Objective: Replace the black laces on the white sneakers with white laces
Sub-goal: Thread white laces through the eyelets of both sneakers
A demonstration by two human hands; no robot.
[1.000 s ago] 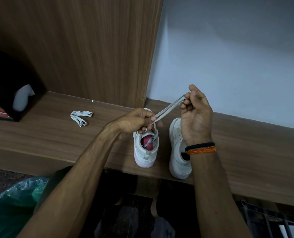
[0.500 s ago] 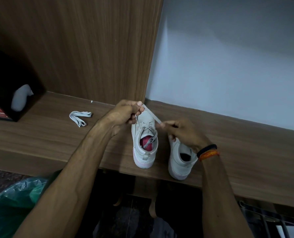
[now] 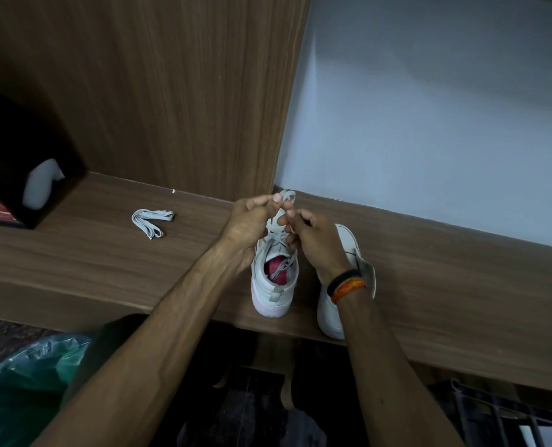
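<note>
Two white sneakers stand side by side on a wooden shelf (image 3: 107, 269), heels toward me. The left sneaker (image 3: 273, 295) has a pink insole and a white lace (image 3: 285, 198) partly threaded through it. My left hand (image 3: 252, 221) pinches a loop of that lace above the shoe's front. My right hand (image 3: 316, 243) pinches the same lace just beside it, fingers curled over the tongue. The right sneaker (image 3: 331, 312) is partly hidden under my right wrist, which wears a black and orange band. A second white lace (image 3: 152, 221) lies bundled on the shelf to the left.
A tall wooden panel (image 3: 171, 91) rises behind the shelf beside a pale wall (image 3: 429, 108). A dark open box (image 3: 16, 195) with a white object sits at far left. A green plastic bag (image 3: 20, 391) lies below left, a metal rack (image 3: 500, 414) below right.
My right hand came down from pulling the lace high to the right. Both hands have closed together over the left sneaker's front, with the lace now looped between them.
</note>
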